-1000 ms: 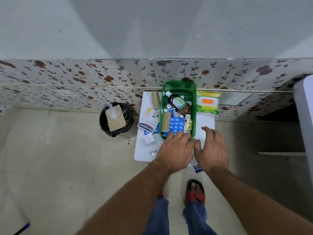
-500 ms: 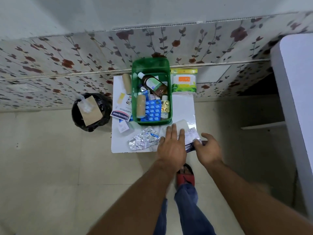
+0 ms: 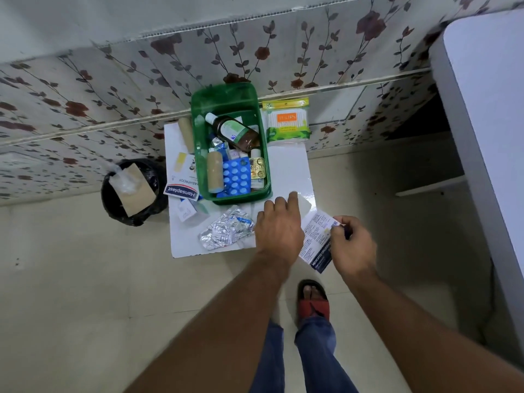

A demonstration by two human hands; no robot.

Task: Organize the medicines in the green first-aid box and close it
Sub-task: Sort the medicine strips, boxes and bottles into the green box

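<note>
The green first-aid box stands open on a small white table, its lid up against the wall. Inside lie a brown syrup bottle, a blue blister pack, a beige bandage roll and a gold blister strip. My right hand pinches a white-and-dark-blue dressing packet at the table's front right corner. My left hand lies flat on a white pad beside it. Silver blister strips sit left of my left hand.
A cotton-bud pack stands right of the box. A Hansaplast box, a second bandage roll and a small white carton lie to its left. A black bin stands on the floor, a white surface at right.
My right hand has drawn the dressing packet off from under the left hand toward the right and lifted it. The left hand stayed pressed on the table. The view shifted closer.
</note>
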